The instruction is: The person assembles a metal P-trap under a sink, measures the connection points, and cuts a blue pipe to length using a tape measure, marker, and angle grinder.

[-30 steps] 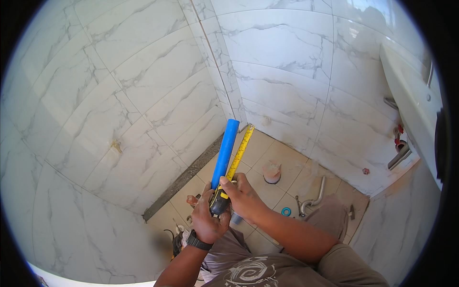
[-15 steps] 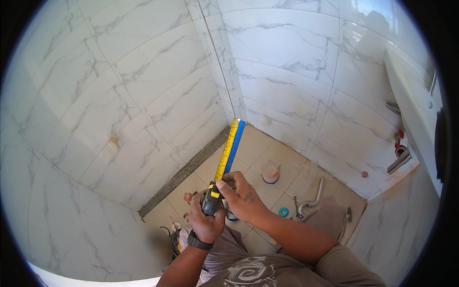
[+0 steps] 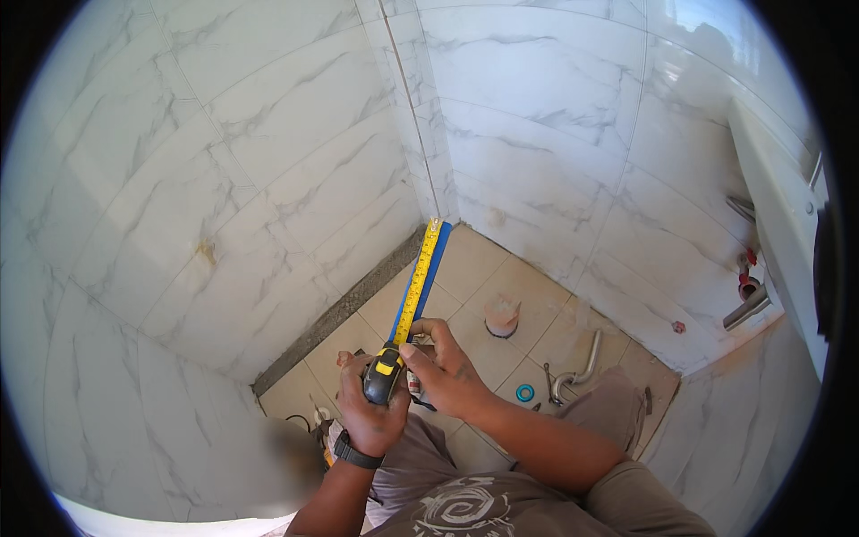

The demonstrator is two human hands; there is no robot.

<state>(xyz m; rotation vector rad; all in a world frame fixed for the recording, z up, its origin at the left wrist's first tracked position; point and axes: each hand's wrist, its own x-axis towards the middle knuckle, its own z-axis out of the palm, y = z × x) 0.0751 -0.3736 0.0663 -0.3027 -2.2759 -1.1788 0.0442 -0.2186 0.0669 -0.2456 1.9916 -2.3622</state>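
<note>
Tape measure sits in our left hand, whose fingers are clenched around its dark case with the yellow button. Its yellow blade runs away from us along a blue pipe, which our right hand grasps at the near end, thumb pressing the blade where it leaves the case. The blade tip lies at the pipe's far end, pointing toward the far corner where two marble-tiled walls meet.

In the head view we judge the step as measuring the pipe's length; the next move would call for holding blade and pipe flush and reading or marking the blade near the thumb.

Beyond the hands, on the beige tiled floor, stand a capped drain stub, a small blue ring and a chrome bent pipe.

Against half a second ago, blade and pipe have swung slightly right and now overlap more closely, the blade covering most of the blue.
</note>
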